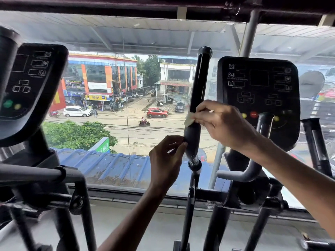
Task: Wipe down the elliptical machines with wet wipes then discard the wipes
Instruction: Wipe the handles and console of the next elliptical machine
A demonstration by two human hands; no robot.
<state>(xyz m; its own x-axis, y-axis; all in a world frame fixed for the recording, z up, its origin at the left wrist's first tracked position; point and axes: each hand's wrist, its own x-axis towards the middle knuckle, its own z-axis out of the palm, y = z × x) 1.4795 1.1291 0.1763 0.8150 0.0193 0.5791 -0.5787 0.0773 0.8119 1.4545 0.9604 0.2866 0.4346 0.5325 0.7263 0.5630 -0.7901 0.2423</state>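
window (126, 84): spans 9 through 12 to 3 o'clock; street, shop fronts, white car (77, 111) and red car (157, 112) beyond the glass.
left elliptical (30, 87): at 9 o'clock, dark console tilted, green and yellow buttons low on it; frame bars run down toward 7 o'clock.
right elliptical console (259, 87): at 3 o'clock, screen dark, red stop button (253, 114) near its lower edge; right hand and forearm cover its lower left corner.
handle (198, 84): upright black bar just right of centre, leaning slightly, cutting across the street view; stands between the two consoles, nearer the right one.
right hand (223, 124): comes in from 4 o'clock; fingers curled, pinching the wipe against the handle at mid-height.
left hand (166, 160): comes up from 6 o'clock; curled fingertips meet the handle's left edge below the wipe; cannot tell whether they grip it.
wipe (188, 121): small pale wad, touching the handle's left side, mostly hidden under the right fingers.
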